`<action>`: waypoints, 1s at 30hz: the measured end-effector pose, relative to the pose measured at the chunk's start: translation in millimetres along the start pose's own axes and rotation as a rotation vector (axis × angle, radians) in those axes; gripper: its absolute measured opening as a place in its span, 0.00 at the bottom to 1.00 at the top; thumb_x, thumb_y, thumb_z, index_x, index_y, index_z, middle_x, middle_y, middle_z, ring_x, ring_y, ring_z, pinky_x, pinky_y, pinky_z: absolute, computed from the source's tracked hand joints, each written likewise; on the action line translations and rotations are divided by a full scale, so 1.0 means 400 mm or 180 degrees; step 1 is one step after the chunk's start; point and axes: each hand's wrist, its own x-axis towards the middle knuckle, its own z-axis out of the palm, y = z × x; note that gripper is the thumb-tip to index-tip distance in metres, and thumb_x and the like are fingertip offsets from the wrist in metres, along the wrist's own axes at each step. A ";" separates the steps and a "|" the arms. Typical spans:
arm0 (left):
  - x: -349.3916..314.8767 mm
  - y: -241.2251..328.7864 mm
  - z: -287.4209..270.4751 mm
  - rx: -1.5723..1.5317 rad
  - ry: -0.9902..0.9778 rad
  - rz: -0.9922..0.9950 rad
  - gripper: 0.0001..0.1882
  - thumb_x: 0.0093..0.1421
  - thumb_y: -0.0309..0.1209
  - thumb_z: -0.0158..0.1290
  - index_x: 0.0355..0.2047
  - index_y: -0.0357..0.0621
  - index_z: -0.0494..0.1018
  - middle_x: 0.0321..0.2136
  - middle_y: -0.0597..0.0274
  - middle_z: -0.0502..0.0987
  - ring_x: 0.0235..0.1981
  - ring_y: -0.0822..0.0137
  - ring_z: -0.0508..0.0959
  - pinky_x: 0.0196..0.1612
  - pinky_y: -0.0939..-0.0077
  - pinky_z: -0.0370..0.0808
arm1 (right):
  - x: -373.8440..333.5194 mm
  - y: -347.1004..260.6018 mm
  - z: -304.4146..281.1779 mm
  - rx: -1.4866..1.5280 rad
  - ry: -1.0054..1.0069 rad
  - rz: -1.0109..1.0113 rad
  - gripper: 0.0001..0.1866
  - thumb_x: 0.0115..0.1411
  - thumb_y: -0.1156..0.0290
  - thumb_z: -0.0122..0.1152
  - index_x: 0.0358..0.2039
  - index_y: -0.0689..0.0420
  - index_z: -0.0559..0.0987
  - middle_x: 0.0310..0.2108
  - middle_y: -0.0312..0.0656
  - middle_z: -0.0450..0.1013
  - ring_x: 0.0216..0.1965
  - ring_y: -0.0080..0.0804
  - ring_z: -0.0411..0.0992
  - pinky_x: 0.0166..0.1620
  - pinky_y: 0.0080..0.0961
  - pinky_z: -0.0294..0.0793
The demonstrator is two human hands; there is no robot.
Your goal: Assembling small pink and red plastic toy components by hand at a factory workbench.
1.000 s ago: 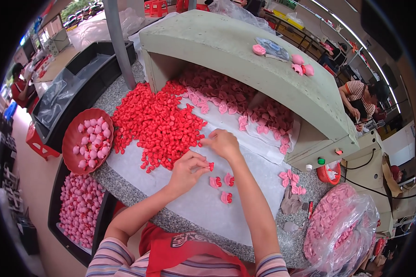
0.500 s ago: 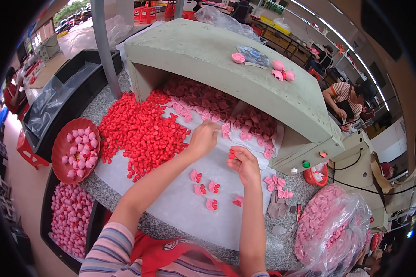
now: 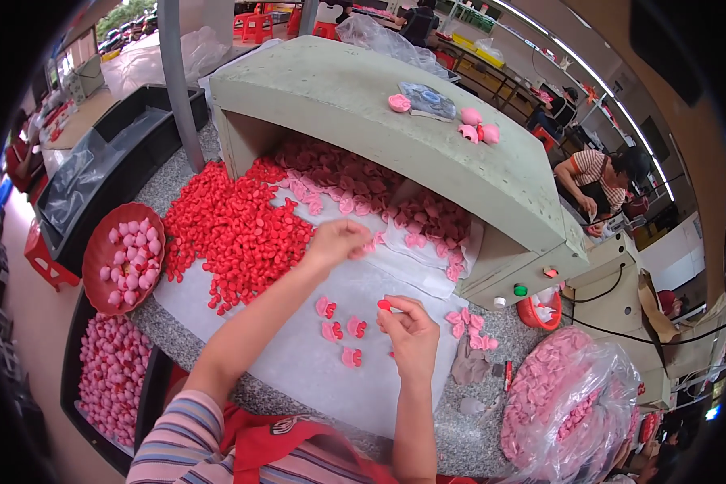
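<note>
My left hand [image 3: 335, 244] is pinched closed on the edge of a pink petal-shaped piece [image 3: 373, 241], just in front of the heater's opening. My right hand [image 3: 412, 329] holds a small red rounded piece [image 3: 385, 305] upright between thumb and fingertips. Between my forearms, several pink pieces with red parts joined to them [image 3: 331, 331] lie on the white sheet [image 3: 298, 375]; my right hand partly covers one more. A large heap of red pieces [image 3: 238, 234] spreads to the left. Soft pink pieces [image 3: 347, 202] are piled under the grey hood [image 3: 363, 105].
At left are a red bowl [image 3: 93, 274] of pink balls and a black bin [image 3: 66, 395] full of them. Loose pink pieces [image 3: 469, 327], a red marker [image 3: 508, 376] and a plastic bag of pink pieces [image 3: 561, 403] lie right. A grey post [image 3: 177, 89] rises beside the hood.
My left hand has drawn back from the hood's opening with the pink piece at its fingertips. My right hand has come slightly lower, still holding the red piece. The whole view has shifted slightly.
</note>
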 end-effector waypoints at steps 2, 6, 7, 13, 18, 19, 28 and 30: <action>-0.120 0.007 0.031 -0.0431 -0.0205 0.0011 0.08 0.53 0.29 0.54 0.30 0.37 0.73 0.26 0.63 0.76 0.26 0.75 0.75 0.30 0.84 0.72 | 0.010 -0.004 0.031 0.0037 0.0058 -0.0066 0.10 0.51 0.80 0.57 0.36 0.64 0.75 0.32 0.39 0.71 0.28 0.20 0.71 0.31 0.14 0.71; -0.256 0.052 0.032 -0.0402 -0.0198 0.0043 0.10 0.55 0.28 0.52 0.36 0.36 0.73 0.29 0.62 0.76 0.30 0.75 0.76 0.33 0.84 0.73 | 0.007 -0.003 0.070 0.0036 0.0124 -0.0113 0.10 0.51 0.81 0.56 0.36 0.65 0.75 0.33 0.39 0.69 0.27 0.18 0.70 0.27 0.13 0.69; -0.271 0.058 0.024 -0.0546 -0.0344 -0.0085 0.11 0.55 0.26 0.51 0.39 0.36 0.72 0.30 0.62 0.76 0.31 0.75 0.76 0.33 0.84 0.73 | 0.004 -0.001 0.069 0.0031 0.0133 -0.0107 0.10 0.51 0.81 0.56 0.36 0.65 0.75 0.33 0.39 0.69 0.27 0.18 0.70 0.27 0.13 0.69; -0.292 0.065 -0.006 -0.0512 -0.0723 0.0084 0.15 0.53 0.22 0.51 0.43 0.35 0.70 0.34 0.60 0.75 0.35 0.72 0.75 0.37 0.81 0.73 | -0.014 -0.042 0.051 0.0757 -0.0182 0.0496 0.09 0.51 0.82 0.56 0.36 0.65 0.75 0.33 0.39 0.70 0.27 0.21 0.70 0.30 0.17 0.70; -0.300 0.050 -0.001 -0.0423 -0.0961 0.0467 0.18 0.50 0.20 0.53 0.44 0.35 0.68 0.36 0.57 0.74 0.37 0.70 0.75 0.40 0.78 0.72 | -0.047 -0.054 0.045 0.0259 -0.0247 0.0153 0.11 0.50 0.82 0.57 0.36 0.67 0.74 0.30 0.41 0.73 0.30 0.23 0.72 0.33 0.16 0.72; -0.305 0.049 0.002 -0.0512 -0.0918 0.0404 0.17 0.49 0.19 0.55 0.41 0.36 0.69 0.35 0.58 0.73 0.36 0.70 0.75 0.40 0.79 0.72 | -0.053 -0.060 0.046 0.0258 -0.0247 0.0157 0.11 0.50 0.82 0.57 0.36 0.67 0.74 0.30 0.41 0.73 0.30 0.23 0.72 0.33 0.16 0.72; -0.297 0.027 -0.007 -0.1149 -0.1775 -0.0127 0.14 0.42 0.18 0.60 0.27 0.41 0.66 0.29 0.62 0.71 0.33 0.71 0.72 0.36 0.77 0.71 | -0.084 -0.125 0.036 -0.0419 -0.0897 0.0443 0.10 0.46 0.82 0.61 0.31 0.66 0.74 0.26 0.38 0.72 0.27 0.21 0.72 0.32 0.16 0.72; -0.311 0.037 0.009 -0.0689 -0.1616 0.0056 0.15 0.42 0.18 0.60 0.28 0.41 0.67 0.29 0.62 0.71 0.33 0.71 0.72 0.36 0.77 0.71 | -0.101 -0.125 0.042 -0.1776 -0.0293 -0.0422 0.12 0.42 0.80 0.64 0.30 0.64 0.74 0.24 0.38 0.71 0.25 0.20 0.72 0.29 0.14 0.71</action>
